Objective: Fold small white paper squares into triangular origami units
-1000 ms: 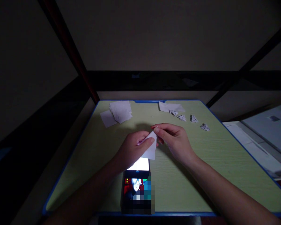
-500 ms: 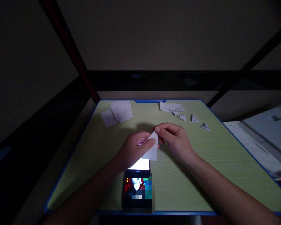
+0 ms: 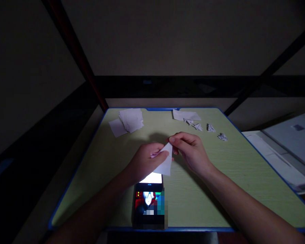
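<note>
A small sheet of white paper (image 3: 165,166), folded to a point at its top, is held between my two hands above the middle of the table. My left hand (image 3: 148,158) grips it from the left, thumb lying across its face and fingers behind. My right hand (image 3: 190,149) pinches the pointed upper corner between thumb and forefinger. The remaining right fingers curl behind, partly hidden. Just under the paper and my left wrist, a phone (image 3: 149,208) with a lit screen lies on the table; part of its display is pixelated.
The pale green table (image 3: 205,200) has a blue rim. At its back left lies a stack of paper sheets (image 3: 132,120). Back right are a flat paper (image 3: 186,115) and several folded paper pieces (image 3: 210,127). Beyond the right edge sits a large pale box-like object (image 3: 292,139).
Hardly anything differs. The paper's upper fold looks slightly wider and its lower edge sits a touch lower, while both hands keep their hold.
</note>
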